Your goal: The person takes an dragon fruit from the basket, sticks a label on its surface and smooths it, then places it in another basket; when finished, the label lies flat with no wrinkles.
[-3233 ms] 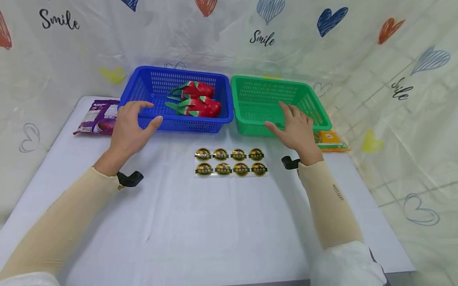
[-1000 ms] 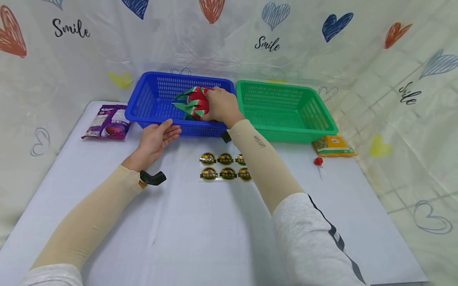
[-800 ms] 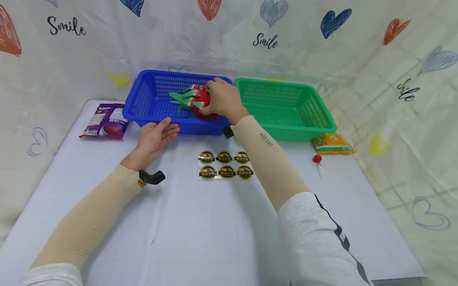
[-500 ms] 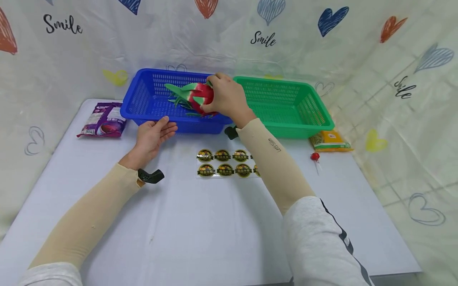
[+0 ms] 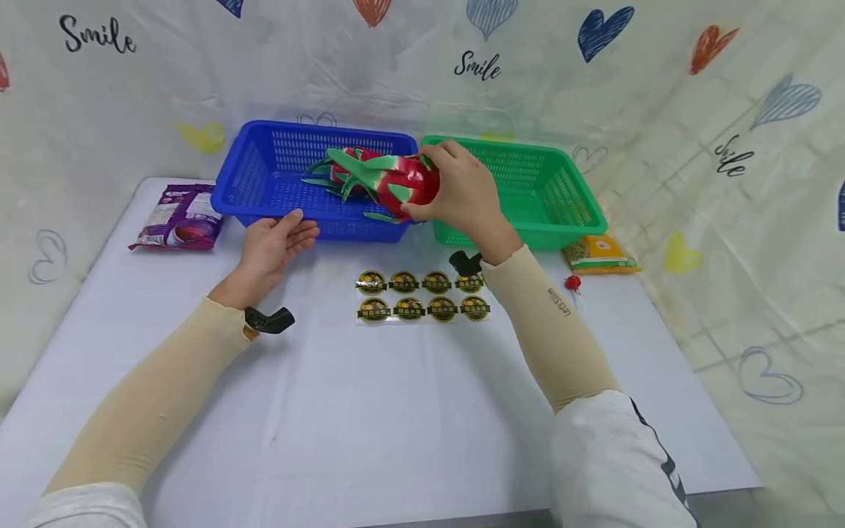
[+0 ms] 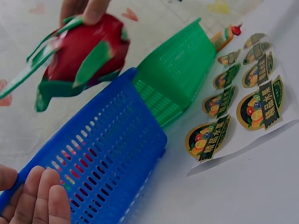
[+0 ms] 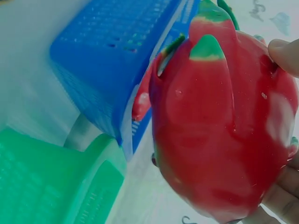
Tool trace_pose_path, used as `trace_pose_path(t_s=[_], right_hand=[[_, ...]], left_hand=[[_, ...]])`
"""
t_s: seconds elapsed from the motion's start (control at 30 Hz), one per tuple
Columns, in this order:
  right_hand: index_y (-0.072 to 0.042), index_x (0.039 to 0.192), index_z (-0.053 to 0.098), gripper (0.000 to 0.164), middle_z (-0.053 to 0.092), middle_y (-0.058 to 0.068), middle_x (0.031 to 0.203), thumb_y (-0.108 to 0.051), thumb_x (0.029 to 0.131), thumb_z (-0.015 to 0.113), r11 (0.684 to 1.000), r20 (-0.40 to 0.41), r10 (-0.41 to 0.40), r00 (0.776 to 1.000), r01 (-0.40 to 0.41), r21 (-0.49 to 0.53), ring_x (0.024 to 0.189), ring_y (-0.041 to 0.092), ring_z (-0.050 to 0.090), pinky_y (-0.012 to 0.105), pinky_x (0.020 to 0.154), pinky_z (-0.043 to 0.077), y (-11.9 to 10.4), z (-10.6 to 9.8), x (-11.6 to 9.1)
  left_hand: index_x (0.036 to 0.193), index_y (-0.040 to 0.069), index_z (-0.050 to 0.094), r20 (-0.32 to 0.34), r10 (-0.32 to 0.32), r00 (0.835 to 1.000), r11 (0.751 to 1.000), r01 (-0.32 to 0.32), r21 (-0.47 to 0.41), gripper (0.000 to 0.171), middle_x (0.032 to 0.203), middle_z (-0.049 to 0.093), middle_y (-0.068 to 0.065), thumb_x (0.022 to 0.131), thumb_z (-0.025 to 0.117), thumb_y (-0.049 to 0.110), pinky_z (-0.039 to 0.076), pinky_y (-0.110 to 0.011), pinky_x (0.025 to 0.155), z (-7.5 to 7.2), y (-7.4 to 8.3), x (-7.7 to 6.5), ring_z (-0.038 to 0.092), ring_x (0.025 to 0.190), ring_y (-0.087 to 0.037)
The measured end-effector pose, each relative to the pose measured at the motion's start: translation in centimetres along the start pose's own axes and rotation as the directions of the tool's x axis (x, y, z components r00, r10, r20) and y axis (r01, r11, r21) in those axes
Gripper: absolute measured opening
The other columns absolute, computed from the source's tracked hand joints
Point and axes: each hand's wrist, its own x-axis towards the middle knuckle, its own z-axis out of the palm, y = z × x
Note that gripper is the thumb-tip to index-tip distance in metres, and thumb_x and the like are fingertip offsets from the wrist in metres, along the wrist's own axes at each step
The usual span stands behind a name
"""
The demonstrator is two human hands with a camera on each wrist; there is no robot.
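My right hand [image 5: 465,187] grips a red dragon fruit [image 5: 409,183] with green leaf tips, raised above the right end of the blue basket [image 5: 310,227]. The right wrist view shows its smooth red side close up, with thumb and fingers around it. Another dragon fruit [image 5: 359,154] lies inside the blue basket, partly covered by the raised one. At that basket's front rim, my left hand [image 5: 267,249] holds on with the thumb at the top edge and the fingers along the outer wall [image 6: 107,154]. The green basket [image 5: 548,238] stands directly to the right, partly behind my right hand.
On the white table [image 5: 396,411], a sheet of round fruit stickers [image 5: 422,297] lies in front of the baskets. A purple packet [image 5: 181,220] is at the left, a yellow packet [image 5: 601,255] at the right, and a small red lollipop [image 5: 573,283] near it.
From open over the baskets, my left hand went to the blue rim. My right hand reached into the blue basket, took a dragon fruit, lifted it and carried it rightward.
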Motion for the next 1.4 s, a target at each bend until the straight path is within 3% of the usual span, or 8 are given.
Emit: trace_pose_path(t_s=[0.3, 0.67, 0.9, 1.07, 1.4], right_hand=[[-0.006, 0.134, 0.064, 0.075, 0.066, 0.012, 0.127, -0.042, 0.074, 0.092, 0.992, -0.045, -0.094, 0.994, 0.098, 0.077, 0.111, 0.027, 0.065, 0.045, 0.085, 0.062, 0.7, -0.3, -5.7], [-0.004, 0.129, 0.067, 0.078, 0.069, 0.013, 0.124, -0.04, 0.067, 0.098, 0.978, -0.027, -0.159, 0.987, 0.161, 0.13, 0.105, 0.027, 0.069, 0.043, 0.082, 0.065, 0.7, 1.6, -11.9], [-0.007, 0.129, 0.067, 0.079, 0.069, 0.01, 0.123, -0.042, 0.065, 0.098, 0.978, 0.051, -0.147, 0.988, 0.137, 0.155, 0.11, 0.025, 0.069, 0.042, 0.085, 0.065, -0.1, 2.7, -15.5], [-0.009, 0.13, 0.067, 0.082, 0.067, 0.009, 0.122, -0.043, 0.063, 0.099, 0.985, 0.082, -0.117, 0.99, 0.104, 0.141, 0.108, 0.023, 0.068, 0.041, 0.084, 0.065, -0.5, 3.1, -17.2], [-0.012, 0.132, 0.067, 0.081, 0.068, 0.008, 0.124, -0.045, 0.064, 0.098, 0.989, 0.117, -0.122, 0.986, 0.112, 0.095, 0.111, 0.024, 0.068, 0.04, 0.081, 0.066, -1.1, 2.6, -19.4]], left_hand=[[0.111, 0.008, 0.066, -0.005, -0.004, 1.0, 1.0, 0.004, -0.02, 0.025, 0.09, 0.08, 0.003, 0.099, 0.069, 0.03, 0.062, -0.021, 0.081, -0.1, 0.1, 0.1, 0.078, 0.088, -0.009], [0.126, 0.002, 0.059, 0.011, -0.002, 1.0, 1.0, 0.002, -0.004, 0.041, 0.092, 0.08, 0.003, 0.099, 0.069, 0.032, 0.061, -0.02, 0.084, -0.2, 0.0, 0.0, 0.077, 0.09, -0.008], [0.119, 0.006, 0.064, -0.004, -0.01, 1.0, 1.0, 0.01, 0.0, 0.034, 0.091, 0.08, 0.003, 0.097, 0.071, 0.032, 0.062, -0.021, 0.082, 0.0, 0.1, 0.1, 0.078, 0.088, -0.009], [0.122, 0.005, 0.063, -0.007, -0.009, 1.0, 1.0, 0.009, 0.004, 0.041, 0.092, 0.08, 0.003, 0.095, 0.073, 0.034, 0.062, -0.021, 0.082, -0.2, 0.2, 0.0, 0.078, 0.089, -0.009], [0.116, 0.007, 0.066, -0.003, -0.003, 1.0, 1.0, 0.003, 0.025, 0.033, 0.09, 0.08, 0.005, 0.096, 0.073, 0.033, 0.061, -0.019, 0.082, -0.3, 0.2, -0.1, 0.077, 0.088, -0.007]])
